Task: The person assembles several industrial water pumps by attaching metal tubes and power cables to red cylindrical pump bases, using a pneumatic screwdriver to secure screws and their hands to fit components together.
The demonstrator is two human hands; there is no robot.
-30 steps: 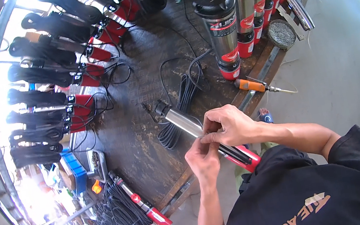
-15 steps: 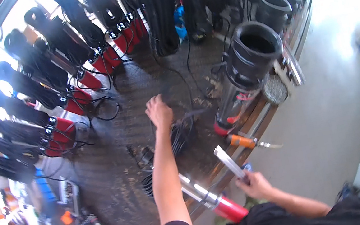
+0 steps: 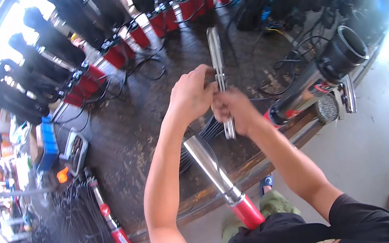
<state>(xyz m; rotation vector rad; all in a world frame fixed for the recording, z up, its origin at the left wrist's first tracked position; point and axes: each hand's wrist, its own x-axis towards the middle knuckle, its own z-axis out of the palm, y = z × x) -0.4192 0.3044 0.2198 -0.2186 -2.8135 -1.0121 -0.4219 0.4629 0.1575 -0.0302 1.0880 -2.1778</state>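
Note:
Over the bench, both hands meet at a long, narrow silver metal strip [image 3: 215, 52] with a channel-like shape, held upright in the picture. My right hand [image 3: 237, 110], blurred by motion, is closed around its lower half. My left hand [image 3: 192, 93] is bent in from the other side, thumb and fingers pinching at the middle of the strip. Below them, a shiny steel cylinder with a red end [image 3: 206, 161] lies across the front bench edge, its red end against my body. A bundle of black cable [image 3: 212, 129] lies partly hidden behind my hands and the cylinder.
The dark, worn bench [image 3: 118, 130] bears a row of red-ended cylinders [image 3: 120, 54] with coiled black cables along the back. A wide black tube [image 3: 322, 75] lies at the right, beside a round mesh piece [image 3: 327, 107]. A grey tray [image 3: 76, 150] and blue bin [image 3: 45, 142] stand left.
My right hand has brought the metal strip up from the lower right over the bench. My left hand has come across to it from the cable. The view has shifted.

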